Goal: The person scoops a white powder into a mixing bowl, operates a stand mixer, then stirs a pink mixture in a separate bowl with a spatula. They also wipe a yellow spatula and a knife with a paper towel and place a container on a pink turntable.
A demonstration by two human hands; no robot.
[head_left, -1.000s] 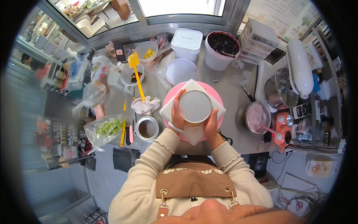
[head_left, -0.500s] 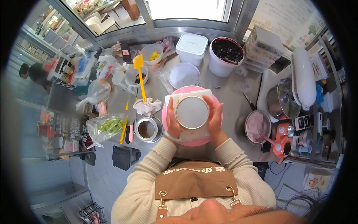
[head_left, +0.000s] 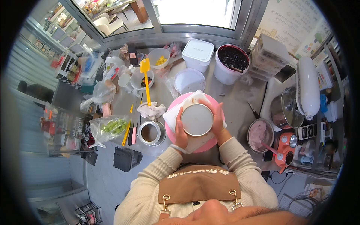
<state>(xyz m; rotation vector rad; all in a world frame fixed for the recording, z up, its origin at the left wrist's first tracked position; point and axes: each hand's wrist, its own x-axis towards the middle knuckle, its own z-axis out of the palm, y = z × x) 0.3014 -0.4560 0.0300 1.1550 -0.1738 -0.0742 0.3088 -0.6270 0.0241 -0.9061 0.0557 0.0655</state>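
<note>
A round cake tin (head_left: pixel 197 120) with a flat grey face up and a pale metal rim lies in front of me. My left hand (head_left: pixel 181 132) curves round its near left side, and my right hand (head_left: pixel 217 120) wraps its right side. Both palms press against the tin's wall, with the fingers pointing away from me. Beneath it is a white square board or sheet (head_left: pixel 173 115) with brown smears, lying askew on a pink round turntable (head_left: pixel 170 131). Whatever is inside the tin is hidden.
Left stand a metal pot (head_left: pixel 162 133), a cloth (head_left: pixel 152 111), a yellow spatula (head_left: pixel 147 86), knives and a bag of green fruit (head_left: pixel 112 126). Behind are tubs and a bucket of dark filling (head_left: pixel 232 62). Right are a bowl of pink cream (head_left: pixel 258 133) and a stand mixer (head_left: pixel 307 90).
The white board has turned anticlockwise on the turntable. My left hand has come closer round the tin's near left side, and my right hand now hugs its right side. The whole view has shifted slightly.
</note>
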